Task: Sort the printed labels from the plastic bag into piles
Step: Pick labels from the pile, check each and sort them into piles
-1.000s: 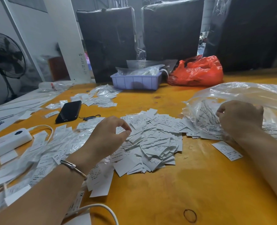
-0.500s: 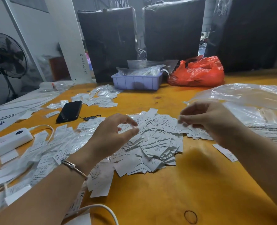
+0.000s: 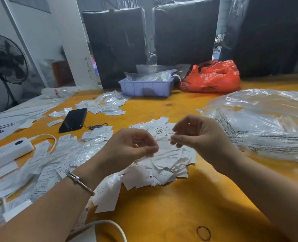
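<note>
i see both hands raised over the central pile of labels (image 3: 164, 159) on the yellow table (image 3: 179, 206). the left hand (image 3: 127, 147) has its fingers curled inward, thumb and fingertips drawn close together; motion blur hides whether a label sits between them, so i cannot tell if it holds anything. the right hand (image 3: 197, 135) faces it just beside, fingers curled and narrow, their tips blurred against white paper; i cannot tell whether a label is pinched there either. the two hands are close but apart.

the clear plastic bag (image 3: 263, 124) lies on the table to the right of the right hand, slumped, with printed text visible through its wall. a second spread of labels (image 3: 54, 165), many in shiny sleeves, lies left of the left forearm. a smaller scatter of labels (image 3: 106, 105) lies farther back, near the purple tray (image 3: 144, 88).

a black phone (image 3: 73, 119) lies face up left of centre. a white power strip (image 3: 7, 152) rests at the left edge, its cable looping toward the near edge. a red plastic bag (image 3: 211, 75) sits beside the tray. a metal bracelet (image 3: 80, 182) circles the left wrist. a standing fan (image 3: 7, 60) is at far left.
</note>
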Action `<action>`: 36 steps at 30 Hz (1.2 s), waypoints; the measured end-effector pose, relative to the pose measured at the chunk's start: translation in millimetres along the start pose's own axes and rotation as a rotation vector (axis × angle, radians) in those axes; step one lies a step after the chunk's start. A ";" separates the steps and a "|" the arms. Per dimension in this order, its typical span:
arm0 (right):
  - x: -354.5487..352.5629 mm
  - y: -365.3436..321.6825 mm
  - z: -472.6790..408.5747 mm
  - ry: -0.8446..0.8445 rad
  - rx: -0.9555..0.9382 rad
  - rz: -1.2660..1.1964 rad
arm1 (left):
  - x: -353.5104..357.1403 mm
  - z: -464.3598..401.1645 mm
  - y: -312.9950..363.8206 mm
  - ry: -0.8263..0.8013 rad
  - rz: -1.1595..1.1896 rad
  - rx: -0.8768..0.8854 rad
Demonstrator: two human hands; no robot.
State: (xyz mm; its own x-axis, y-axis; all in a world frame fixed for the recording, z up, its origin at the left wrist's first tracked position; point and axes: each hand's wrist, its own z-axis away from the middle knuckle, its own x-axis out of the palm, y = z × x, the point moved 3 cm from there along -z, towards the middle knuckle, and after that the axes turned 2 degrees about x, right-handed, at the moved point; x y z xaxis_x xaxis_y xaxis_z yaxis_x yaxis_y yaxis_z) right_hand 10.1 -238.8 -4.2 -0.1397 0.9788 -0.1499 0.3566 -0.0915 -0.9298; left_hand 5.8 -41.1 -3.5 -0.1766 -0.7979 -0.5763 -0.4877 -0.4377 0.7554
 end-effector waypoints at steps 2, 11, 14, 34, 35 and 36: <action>-9.1 -1.6 -2.1 0.038 -0.072 0.223 | -5.2 -1.3 -3.5 0.108 -0.023 -0.031; 6.8 2.5 6.9 -0.384 -0.114 0.759 | -16.1 0.1 -7.4 0.320 -0.006 -0.097; 8.2 3.0 7.3 -0.390 -0.142 0.790 | -14.4 0.5 -6.7 0.295 0.037 -0.111; 11.4 10.2 4.8 -0.376 -0.191 0.796 | -10.9 0.5 -10.1 0.193 0.080 -0.172; 12.1 10.4 4.5 -0.380 -0.200 0.800 | -10.8 0.5 -10.2 0.192 0.079 -0.172; 12.5 10.5 4.1 -0.378 -0.209 0.796 | -10.5 0.4 -10.3 0.190 0.080 -0.171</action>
State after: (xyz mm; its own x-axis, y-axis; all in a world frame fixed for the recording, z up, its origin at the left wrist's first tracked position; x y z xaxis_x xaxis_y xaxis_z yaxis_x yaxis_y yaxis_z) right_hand 8.3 -228.3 -17.2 -0.0607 0.5119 -0.8569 0.6329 -0.6441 -0.4296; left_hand 12.3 -28.0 -5.4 -0.0369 -0.8891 -0.4563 -0.3242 -0.4213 0.8470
